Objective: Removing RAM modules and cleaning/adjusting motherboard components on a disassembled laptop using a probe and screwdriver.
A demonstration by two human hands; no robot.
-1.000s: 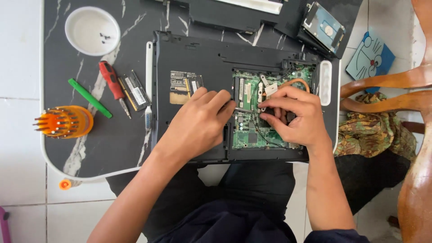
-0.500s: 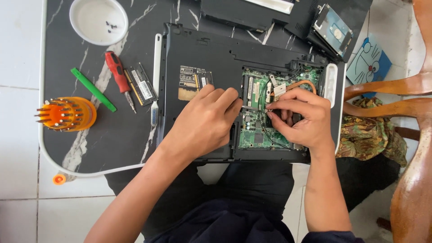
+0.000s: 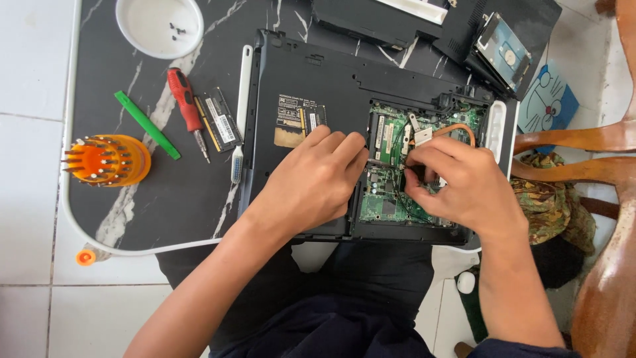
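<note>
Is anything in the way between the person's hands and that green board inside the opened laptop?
Nothing visible. The cover is off, so the green board lies bare in the laptop. The left hand rests at its left edge; the right hand has its fingertips on the board, by thin black wires.

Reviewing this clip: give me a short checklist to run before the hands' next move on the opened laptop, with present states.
1. Both hands on the work: left hand and right hand over the laptop: ok.
2. Green board exposed: ok.
3. Loose screws kept in white bowl: ok.
4. Red screwdriver lying beside the laptop, within reach: ok.
5. What the right fingertips pinch: cannot tell.
</note>
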